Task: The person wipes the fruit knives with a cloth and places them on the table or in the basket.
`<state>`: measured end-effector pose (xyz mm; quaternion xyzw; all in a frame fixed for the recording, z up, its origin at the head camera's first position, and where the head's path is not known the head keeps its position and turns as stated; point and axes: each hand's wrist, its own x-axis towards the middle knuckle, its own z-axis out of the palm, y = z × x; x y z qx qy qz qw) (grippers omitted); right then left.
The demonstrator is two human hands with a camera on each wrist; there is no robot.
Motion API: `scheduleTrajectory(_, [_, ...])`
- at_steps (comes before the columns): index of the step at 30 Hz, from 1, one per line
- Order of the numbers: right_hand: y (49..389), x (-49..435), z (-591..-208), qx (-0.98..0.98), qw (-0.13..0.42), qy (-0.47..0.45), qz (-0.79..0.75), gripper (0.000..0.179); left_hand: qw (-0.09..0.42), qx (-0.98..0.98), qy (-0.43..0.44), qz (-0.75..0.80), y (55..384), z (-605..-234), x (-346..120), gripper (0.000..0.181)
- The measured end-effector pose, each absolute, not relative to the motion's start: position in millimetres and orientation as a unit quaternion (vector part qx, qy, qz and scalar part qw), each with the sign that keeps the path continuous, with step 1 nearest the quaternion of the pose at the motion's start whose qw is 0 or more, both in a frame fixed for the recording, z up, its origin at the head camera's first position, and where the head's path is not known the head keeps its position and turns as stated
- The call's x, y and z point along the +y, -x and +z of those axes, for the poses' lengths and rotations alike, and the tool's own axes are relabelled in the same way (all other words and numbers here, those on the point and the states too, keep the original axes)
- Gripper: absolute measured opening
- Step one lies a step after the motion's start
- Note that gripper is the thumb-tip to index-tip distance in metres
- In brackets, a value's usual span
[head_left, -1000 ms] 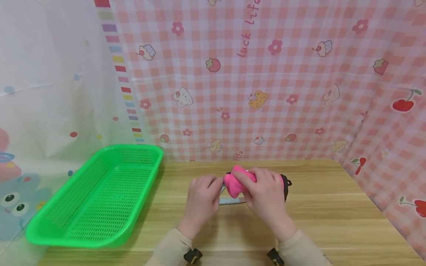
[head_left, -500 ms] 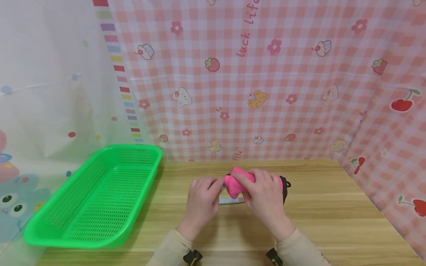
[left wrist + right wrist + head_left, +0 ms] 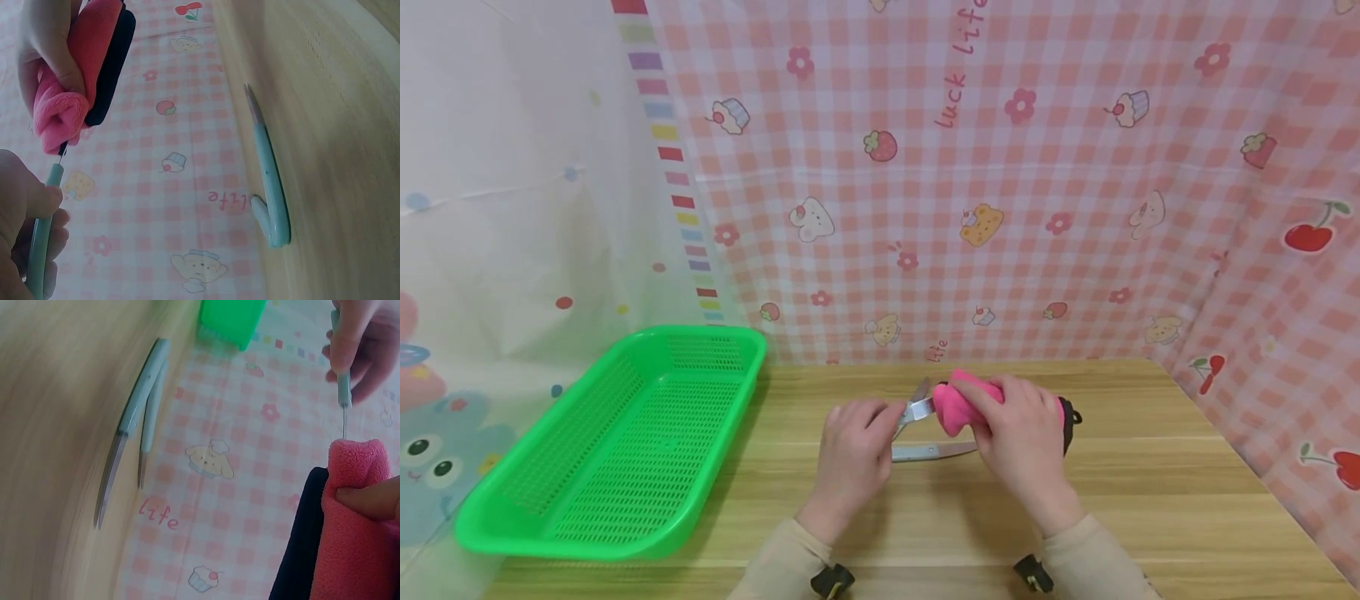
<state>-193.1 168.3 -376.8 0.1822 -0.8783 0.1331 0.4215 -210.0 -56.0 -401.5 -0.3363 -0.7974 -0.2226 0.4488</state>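
Note:
My left hand (image 3: 853, 442) grips the pale green handle of a knife (image 3: 41, 247), fingers curled round it. A short stretch of its metal blade shows beyond the handle in the head view; the rest is hidden in a fluffy pink cloth (image 3: 953, 408). My right hand (image 3: 1022, 442) grips this cloth, thumb pressed into its bunched end. A black backing (image 3: 302, 534) runs along the cloth, and a black loop (image 3: 1077, 417) sticks out at its far end. Below, on the table, lie a large knife (image 3: 134, 409) and a smaller knife (image 3: 149, 428), both with pale green handles.
A green perforated plastic basket (image 3: 587, 546) stands at the left on the wooden table (image 3: 1150, 500). Pink checked sheeting (image 3: 1060, 167) hangs behind and to the right, and a white printed sheet (image 3: 512, 208) hangs on the left.
My right hand has drawn the pink cloth to the right, away from my left hand, baring part of the blade. My left hand has stayed nearly in place.

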Motion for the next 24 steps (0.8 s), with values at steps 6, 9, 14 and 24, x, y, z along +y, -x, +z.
scheduleTrajectory(6, [192.2,176.7,-374.3,-0.881,0.422,-0.168,0.136,0.052,0.446,-0.798,0.337,-0.224,210.0,-401.3,-56.4,0.024])
scheduleTrajectory(9, [191.7,179.9,-374.3,-0.883,0.418,-0.162,0.138,0.051,0.444,-0.800,0.335,-0.224,209.7,-401.1,-56.4,0.024])
scheduleTrajectory(14, [191.3,184.3,-376.4,-0.889,0.409,-0.153,0.141,0.053,0.436,-0.804,0.336,-0.226,208.5,-400.8,-55.7,0.024])
scheduleTrajectory(24, [189.0,193.1,-382.3,-0.894,0.404,-0.122,0.152,0.059,0.434,-0.805,0.331,-0.232,209.6,-404.6,-57.1,0.026])
